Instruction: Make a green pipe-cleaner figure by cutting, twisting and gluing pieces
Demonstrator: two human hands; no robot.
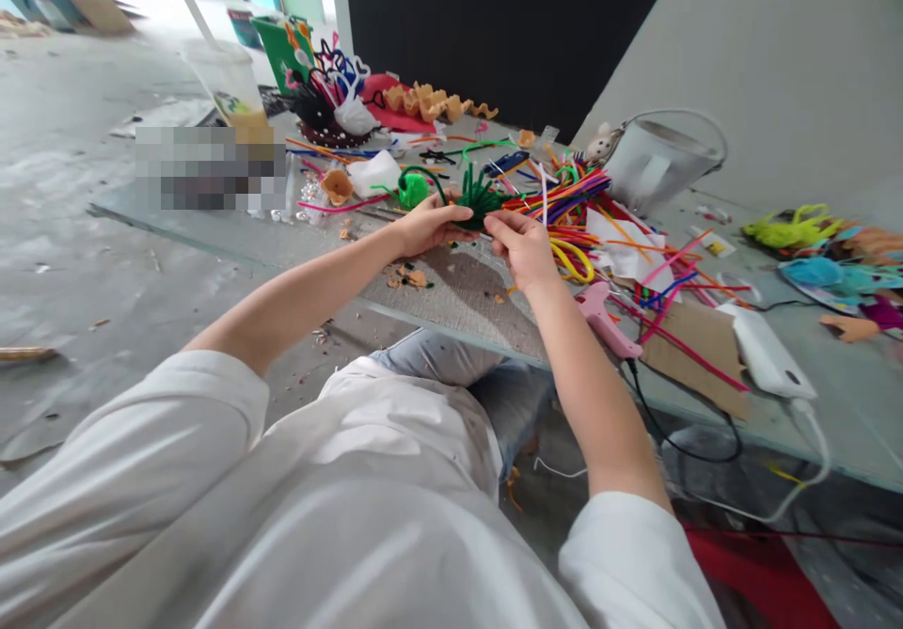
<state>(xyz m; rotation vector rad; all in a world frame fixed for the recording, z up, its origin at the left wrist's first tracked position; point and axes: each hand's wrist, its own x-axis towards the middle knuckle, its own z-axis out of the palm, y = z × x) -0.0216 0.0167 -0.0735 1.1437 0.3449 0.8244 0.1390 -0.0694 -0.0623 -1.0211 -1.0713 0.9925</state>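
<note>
Above the near part of the table, both hands hold a dark green bundle of pipe cleaners (pixel 480 198), its loose ends fanning upward. My left hand (pixel 435 225) is closed around its left side, with a curved green stem rising behind the fingers. My right hand (pixel 518 239) pinches the bundle's lower right edge between thumb and fingers. Just behind my left hand lies a bright green fuzzy ball (pixel 413 191). A large heap of coloured pipe cleaners (pixel 575 192) spreads right behind my right hand. Where the fingertips meet the bundle, details are too small to tell.
A pink glue gun (pixel 608 321) lies right of my right forearm, near cardboard (pixel 695 352) and a white power strip (pixel 768 352). A white watering can (pixel 659 164) stands at the back right. To the left are a plastic drink cup (pixel 229 84) and an orange egg-carton cup (pixel 337 187).
</note>
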